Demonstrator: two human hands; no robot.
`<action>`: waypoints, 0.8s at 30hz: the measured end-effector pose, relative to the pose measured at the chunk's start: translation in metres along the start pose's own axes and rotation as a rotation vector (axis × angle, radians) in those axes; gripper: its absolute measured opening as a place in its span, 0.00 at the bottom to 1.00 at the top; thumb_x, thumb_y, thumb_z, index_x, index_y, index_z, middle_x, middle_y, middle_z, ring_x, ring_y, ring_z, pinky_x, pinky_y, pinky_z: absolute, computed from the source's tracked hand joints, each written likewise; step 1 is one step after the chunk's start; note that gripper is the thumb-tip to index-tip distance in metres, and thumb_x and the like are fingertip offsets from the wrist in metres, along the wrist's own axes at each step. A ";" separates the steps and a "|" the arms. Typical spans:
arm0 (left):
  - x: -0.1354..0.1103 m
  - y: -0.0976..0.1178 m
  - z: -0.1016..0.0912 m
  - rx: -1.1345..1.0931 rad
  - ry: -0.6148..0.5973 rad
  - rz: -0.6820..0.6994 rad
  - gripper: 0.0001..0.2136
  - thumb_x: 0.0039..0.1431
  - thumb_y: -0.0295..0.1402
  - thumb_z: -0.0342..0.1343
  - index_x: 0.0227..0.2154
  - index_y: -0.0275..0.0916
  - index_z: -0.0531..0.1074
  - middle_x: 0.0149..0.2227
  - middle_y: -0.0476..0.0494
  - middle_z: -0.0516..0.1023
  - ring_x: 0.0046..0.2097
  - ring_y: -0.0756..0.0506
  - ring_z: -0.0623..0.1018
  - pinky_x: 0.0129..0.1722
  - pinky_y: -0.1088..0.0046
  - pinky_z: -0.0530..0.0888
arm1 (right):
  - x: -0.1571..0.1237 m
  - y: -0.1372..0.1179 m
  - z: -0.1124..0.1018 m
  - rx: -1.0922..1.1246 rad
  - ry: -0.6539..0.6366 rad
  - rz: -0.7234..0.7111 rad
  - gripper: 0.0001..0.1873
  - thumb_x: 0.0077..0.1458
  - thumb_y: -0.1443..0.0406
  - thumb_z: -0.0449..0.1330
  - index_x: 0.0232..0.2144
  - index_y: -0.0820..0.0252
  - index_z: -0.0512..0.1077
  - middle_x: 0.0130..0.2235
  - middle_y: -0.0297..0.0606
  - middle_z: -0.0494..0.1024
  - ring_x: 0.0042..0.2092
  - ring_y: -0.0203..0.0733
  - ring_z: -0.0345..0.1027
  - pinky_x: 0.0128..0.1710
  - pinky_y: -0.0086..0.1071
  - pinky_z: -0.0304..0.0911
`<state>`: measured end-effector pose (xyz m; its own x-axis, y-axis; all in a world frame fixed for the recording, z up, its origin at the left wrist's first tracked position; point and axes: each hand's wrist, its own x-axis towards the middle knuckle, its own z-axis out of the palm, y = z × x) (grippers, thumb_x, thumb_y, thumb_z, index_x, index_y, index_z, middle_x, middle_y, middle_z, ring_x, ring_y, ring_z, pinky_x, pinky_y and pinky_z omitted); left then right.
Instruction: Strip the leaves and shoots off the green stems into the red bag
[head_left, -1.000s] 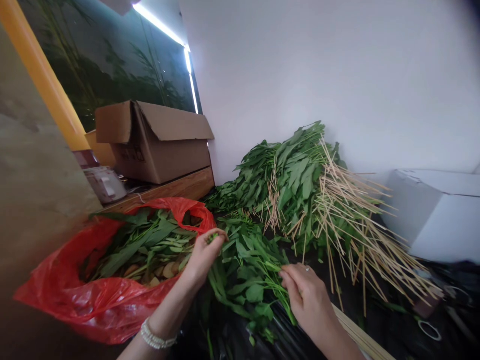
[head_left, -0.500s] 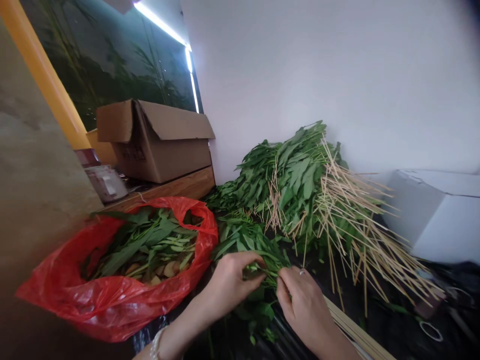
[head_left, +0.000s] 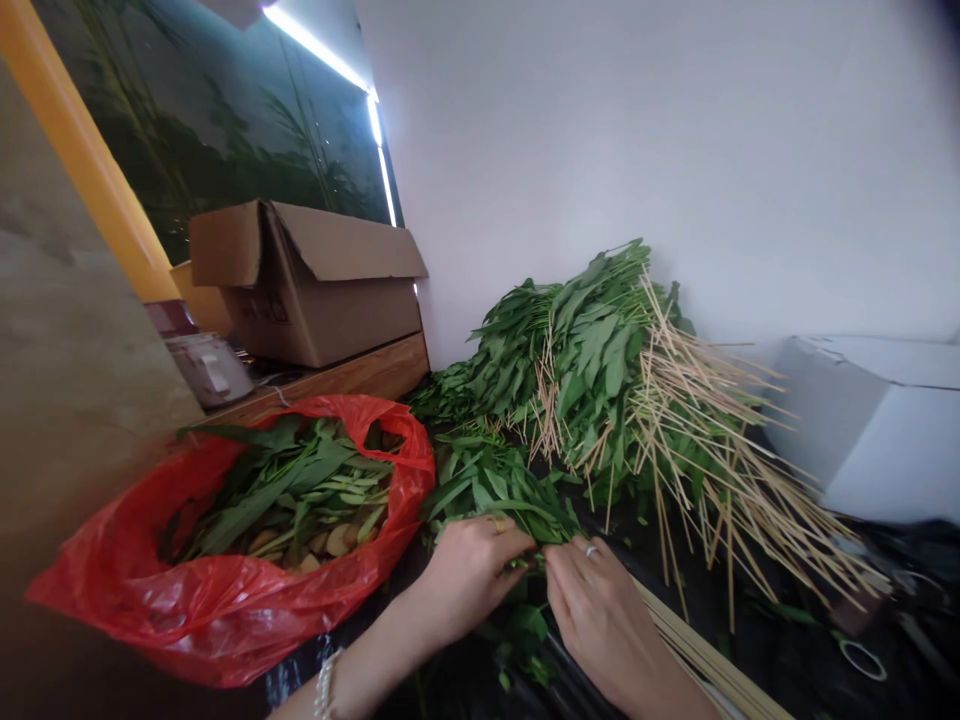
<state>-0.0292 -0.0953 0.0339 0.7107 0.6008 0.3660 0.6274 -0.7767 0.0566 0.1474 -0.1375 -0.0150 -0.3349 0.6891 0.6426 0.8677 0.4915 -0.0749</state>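
My left hand (head_left: 469,575) and my right hand (head_left: 600,615) meet at the near edge of a loose pile of green leafy stems (head_left: 495,485) on a black surface. Both hands have fingers curled, pinching the stems between them. A ring shows on each hand, and a beaded bracelet circles my left wrist. To the left lies an open red plastic bag (head_left: 217,600) filled with leaves and trimmings. Behind the loose pile rises a big heap of leafy greens threaded on bamboo skewers (head_left: 637,390).
A brown cardboard box (head_left: 315,280) sits on a wooden ledge at the back left. A white box (head_left: 877,425) stands at the right. Loose bamboo skewers (head_left: 705,660) lie by my right forearm. A white wall closes the back.
My left hand left the red bag's rim and came right to the leafy stems. It now pinches them beside my right hand, which shifted slightly left.
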 end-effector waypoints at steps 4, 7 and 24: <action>0.001 0.002 0.002 0.109 -0.046 0.050 0.03 0.59 0.33 0.57 0.32 0.39 0.71 0.31 0.48 0.76 0.34 0.45 0.75 0.30 0.73 0.66 | -0.004 0.001 0.005 -0.149 -0.044 -0.093 0.12 0.54 0.78 0.49 0.32 0.57 0.65 0.29 0.37 0.70 0.35 0.48 0.63 0.42 0.45 0.54; 0.000 0.003 0.003 0.150 -0.071 0.056 0.01 0.57 0.28 0.56 0.31 0.39 0.70 0.31 0.47 0.75 0.34 0.45 0.75 0.31 0.73 0.66 | -0.005 0.001 0.005 -0.209 -0.043 -0.137 0.13 0.50 0.78 0.51 0.35 0.59 0.67 0.33 0.40 0.73 0.37 0.50 0.64 0.43 0.46 0.54; 0.005 -0.024 -0.012 -1.507 -0.251 -0.354 0.18 0.48 0.48 0.63 0.24 0.34 0.72 0.23 0.50 0.69 0.24 0.53 0.64 0.23 0.78 0.61 | 0.004 0.001 -0.011 0.714 -0.045 0.445 0.18 0.66 0.61 0.41 0.25 0.55 0.60 0.18 0.26 0.63 0.21 0.33 0.61 0.24 0.26 0.54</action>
<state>-0.0447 -0.0765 0.0455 0.7306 0.6826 -0.0158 -0.0076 0.0313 0.9995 0.1513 -0.1402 -0.0041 -0.0442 0.9116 0.4088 0.4868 0.3770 -0.7880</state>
